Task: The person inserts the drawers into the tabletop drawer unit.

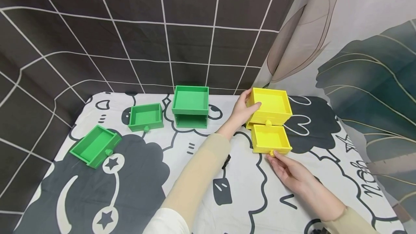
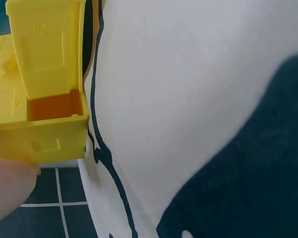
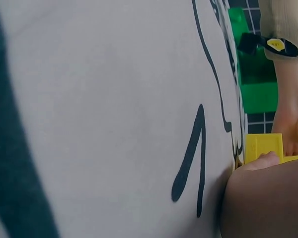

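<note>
A small yellow two-drawer box (image 1: pixel 272 100) stands at the right of the cloth. My left hand (image 1: pixel 241 112) grips its left side, with the thumb over the upper rim. The lower yellow drawer (image 1: pixel 271 137) juts out of the front, while the upper one sits in its slot. At that lower drawer's knob, my right hand (image 1: pixel 294 174) pinches with thumb and fingers. The left wrist view shows the pulled-out drawer (image 2: pixel 44 54) from the side, with part of my left hand (image 2: pixel 10 191). In the right wrist view, my right hand (image 3: pixel 268 198) partly hides the yellow drawer (image 3: pixel 263 144).
Left of the yellow box stands a green box (image 1: pixel 190 100) with an open lower slot. Two loose green drawers, one near it (image 1: pixel 145 115) and one farther left (image 1: pixel 95 145), lie on the patterned cloth (image 1: pixel 240 183). A dark gridded curtain (image 1: pixel 136 42) hangs behind.
</note>
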`<state>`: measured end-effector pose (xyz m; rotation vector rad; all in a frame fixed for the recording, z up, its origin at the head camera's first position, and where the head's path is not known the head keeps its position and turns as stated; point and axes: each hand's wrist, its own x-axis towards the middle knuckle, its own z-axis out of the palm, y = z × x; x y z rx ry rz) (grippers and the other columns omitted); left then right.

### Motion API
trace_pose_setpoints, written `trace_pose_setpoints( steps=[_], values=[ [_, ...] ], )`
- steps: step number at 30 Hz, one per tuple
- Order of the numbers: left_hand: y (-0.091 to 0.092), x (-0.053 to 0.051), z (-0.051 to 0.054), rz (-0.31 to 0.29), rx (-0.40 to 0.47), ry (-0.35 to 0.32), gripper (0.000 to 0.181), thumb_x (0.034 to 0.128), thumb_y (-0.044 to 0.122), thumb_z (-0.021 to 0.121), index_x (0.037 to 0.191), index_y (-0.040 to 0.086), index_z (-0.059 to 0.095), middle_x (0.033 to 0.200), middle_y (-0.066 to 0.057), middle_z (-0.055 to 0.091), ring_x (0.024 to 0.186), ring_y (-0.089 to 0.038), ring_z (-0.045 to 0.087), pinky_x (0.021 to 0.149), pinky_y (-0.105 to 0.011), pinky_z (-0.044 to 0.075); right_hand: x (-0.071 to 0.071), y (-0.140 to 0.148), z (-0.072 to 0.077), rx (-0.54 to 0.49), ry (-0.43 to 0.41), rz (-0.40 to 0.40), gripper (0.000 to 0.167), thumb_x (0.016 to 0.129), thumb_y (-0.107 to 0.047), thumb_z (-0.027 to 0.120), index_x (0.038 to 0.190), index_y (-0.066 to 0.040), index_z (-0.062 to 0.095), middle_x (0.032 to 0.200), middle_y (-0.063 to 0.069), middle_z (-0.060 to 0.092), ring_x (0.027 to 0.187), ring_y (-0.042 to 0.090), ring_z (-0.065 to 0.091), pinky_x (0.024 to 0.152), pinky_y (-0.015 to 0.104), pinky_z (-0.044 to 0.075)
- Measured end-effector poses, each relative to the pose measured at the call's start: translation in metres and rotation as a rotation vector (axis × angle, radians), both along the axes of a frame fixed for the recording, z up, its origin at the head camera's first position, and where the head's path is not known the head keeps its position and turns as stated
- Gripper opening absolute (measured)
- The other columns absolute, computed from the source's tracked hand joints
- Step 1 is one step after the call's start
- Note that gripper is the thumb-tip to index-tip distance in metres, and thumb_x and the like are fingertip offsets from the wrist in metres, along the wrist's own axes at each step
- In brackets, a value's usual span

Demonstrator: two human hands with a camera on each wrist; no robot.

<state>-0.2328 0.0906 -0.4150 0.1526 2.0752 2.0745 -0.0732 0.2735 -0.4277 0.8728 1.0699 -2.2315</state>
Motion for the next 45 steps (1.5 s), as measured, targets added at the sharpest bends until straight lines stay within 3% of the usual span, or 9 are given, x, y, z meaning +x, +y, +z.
trace_pose_setpoints(
  steps=[31, 45],
  values=[
    [-0.001, 0.001, -0.001, -0.007, 0.016, 0.010, 0.071, 0.1002, 0.015, 0.069, 0.164, 0.016, 0.037, 0.168, -0.006, 0.044, 0.156, -0.024, 0.042, 0.133, -0.042, 0.035, -0.018, -0.011, 0.001, -0.040, -0.002, -0.031, 0.020, 0.109, -0.016, 0.060, 0.095, -0.012, 0.074, 0.093, 0.005, 0.081, 0.089, 0.010, 0.080, 0.090, 0.015, 0.063],
    [-0.002, 0.001, -0.002, -0.004, 0.003, 0.022, 0.071, 0.1002, 0.016, 0.069, 0.164, 0.016, 0.038, 0.168, -0.006, 0.043, 0.157, -0.025, 0.041, 0.133, -0.041, 0.035, -0.023, -0.013, 0.003, -0.005, -0.003, -0.033, 0.017, 0.108, -0.015, 0.062, 0.095, -0.015, 0.074, 0.094, 0.002, 0.080, 0.090, 0.008, 0.079, 0.094, 0.015, 0.062]
  ],
)
